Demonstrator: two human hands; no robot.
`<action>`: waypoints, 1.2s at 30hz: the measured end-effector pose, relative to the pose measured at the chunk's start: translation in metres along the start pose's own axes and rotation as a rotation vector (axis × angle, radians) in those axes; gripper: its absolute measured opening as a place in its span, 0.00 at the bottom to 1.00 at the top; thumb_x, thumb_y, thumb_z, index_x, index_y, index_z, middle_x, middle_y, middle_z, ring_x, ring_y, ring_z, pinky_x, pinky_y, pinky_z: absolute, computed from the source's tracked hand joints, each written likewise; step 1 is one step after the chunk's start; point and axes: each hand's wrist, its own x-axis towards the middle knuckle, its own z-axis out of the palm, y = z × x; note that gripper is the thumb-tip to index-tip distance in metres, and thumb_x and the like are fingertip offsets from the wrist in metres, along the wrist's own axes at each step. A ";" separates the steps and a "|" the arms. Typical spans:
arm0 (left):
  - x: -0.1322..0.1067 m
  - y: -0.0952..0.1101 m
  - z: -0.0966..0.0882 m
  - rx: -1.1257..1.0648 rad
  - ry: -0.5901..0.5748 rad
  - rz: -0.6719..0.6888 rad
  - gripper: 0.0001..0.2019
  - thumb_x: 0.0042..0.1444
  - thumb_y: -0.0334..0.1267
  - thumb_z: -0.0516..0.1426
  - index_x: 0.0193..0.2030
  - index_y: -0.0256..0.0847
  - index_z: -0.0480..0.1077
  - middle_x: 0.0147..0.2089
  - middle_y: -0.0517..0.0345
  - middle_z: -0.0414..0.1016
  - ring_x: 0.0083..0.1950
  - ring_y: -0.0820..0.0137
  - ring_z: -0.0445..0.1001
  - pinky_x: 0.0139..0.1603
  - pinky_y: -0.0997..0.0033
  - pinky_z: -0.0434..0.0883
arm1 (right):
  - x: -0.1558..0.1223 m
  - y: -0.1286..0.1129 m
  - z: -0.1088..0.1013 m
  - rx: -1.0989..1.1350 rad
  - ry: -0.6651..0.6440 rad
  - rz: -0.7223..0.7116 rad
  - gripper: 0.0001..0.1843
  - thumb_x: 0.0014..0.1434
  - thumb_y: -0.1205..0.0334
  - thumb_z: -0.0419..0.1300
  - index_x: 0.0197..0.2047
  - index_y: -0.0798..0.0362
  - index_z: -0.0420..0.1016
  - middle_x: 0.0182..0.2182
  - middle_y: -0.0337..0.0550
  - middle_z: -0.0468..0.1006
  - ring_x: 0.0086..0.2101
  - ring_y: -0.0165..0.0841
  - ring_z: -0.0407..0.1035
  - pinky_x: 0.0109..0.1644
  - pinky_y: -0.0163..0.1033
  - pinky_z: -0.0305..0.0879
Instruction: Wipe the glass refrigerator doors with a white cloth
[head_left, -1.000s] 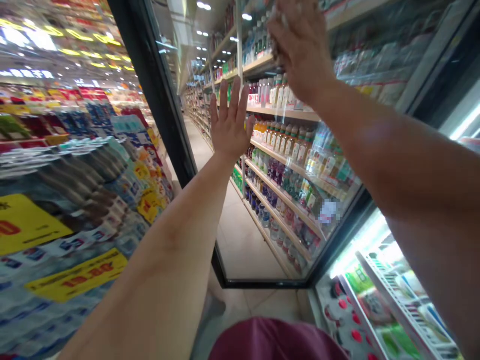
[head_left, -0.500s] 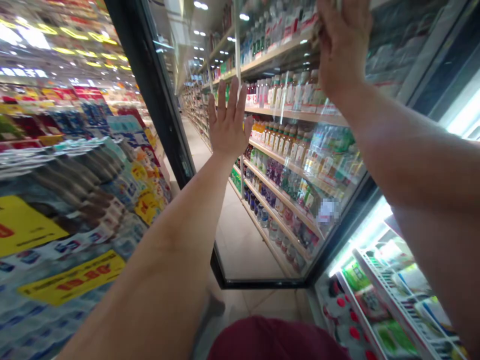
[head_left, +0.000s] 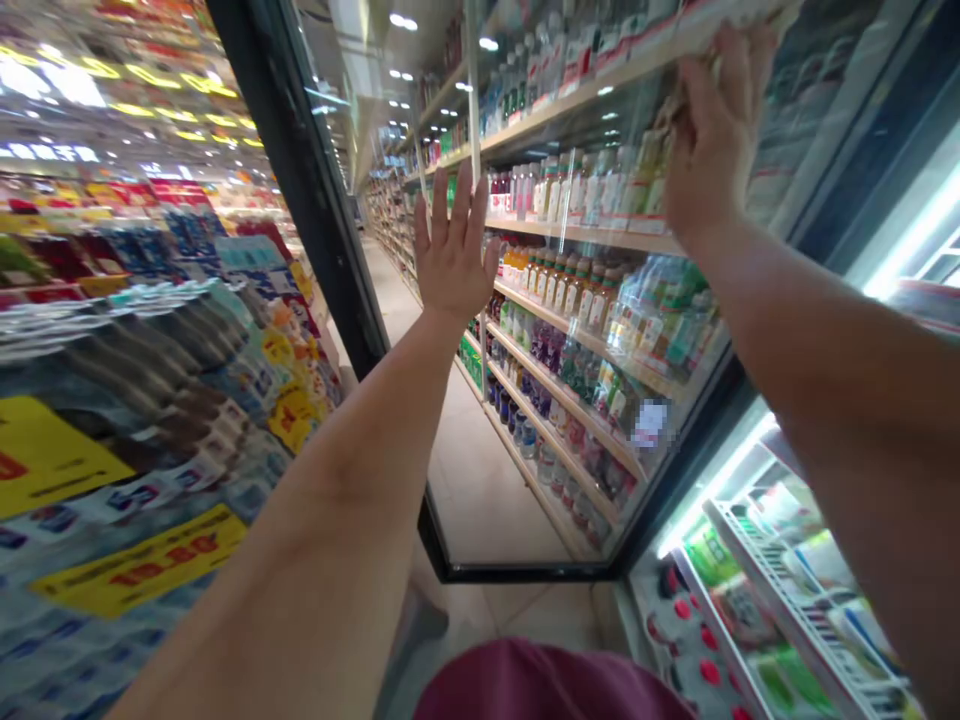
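My left hand (head_left: 454,255) is open, fingers spread, its palm flat against the swung-out glass door (head_left: 517,500) of a chiller. My right hand (head_left: 712,140) is raised higher on the same glass, near the door's top right. Its fingers are pressed together over something pale and crumpled that I cannot make out. The door's black frame (head_left: 307,200) runs up on the left. Shelves of bottled drinks (head_left: 570,290) show in the glass.
The chiller's lit interior with white wire shelves (head_left: 787,590) and packaged goods lies at the lower right. Stacked packs of bottled water with yellow price signs (head_left: 142,560) fill the left. A tiled aisle (head_left: 487,470) runs ahead. My maroon clothing (head_left: 547,685) shows at the bottom.
My right hand has slid to the right and a little down across the glass. My left hand has stayed flat in nearly the same spot.
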 end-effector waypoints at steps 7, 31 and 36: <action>0.001 -0.002 0.002 -0.039 0.001 0.032 0.43 0.63 0.66 0.31 0.78 0.41 0.46 0.77 0.84 0.43 0.65 0.90 -0.05 0.65 0.75 -0.01 | -0.033 -0.031 0.008 0.150 -0.224 -0.076 0.28 0.67 0.48 0.44 0.66 0.39 0.67 0.69 0.29 0.64 0.73 0.36 0.43 0.79 0.55 0.34; -0.010 0.018 -0.019 0.003 0.025 -0.023 0.34 0.69 0.57 0.41 0.78 0.49 0.49 0.78 0.78 0.39 0.79 0.74 0.21 0.81 0.57 0.23 | -0.065 0.005 -0.001 0.145 0.086 -0.030 0.29 0.66 0.54 0.45 0.68 0.32 0.65 0.70 0.28 0.62 0.73 0.48 0.44 0.74 0.69 0.36; -0.012 0.018 -0.019 -0.011 0.090 0.001 0.32 0.70 0.56 0.44 0.77 0.49 0.53 0.78 0.67 0.46 0.80 0.67 0.29 0.81 0.51 0.30 | -0.049 0.000 0.000 0.130 -0.018 -0.086 0.26 0.67 0.54 0.47 0.65 0.31 0.68 0.68 0.29 0.66 0.73 0.42 0.45 0.76 0.63 0.37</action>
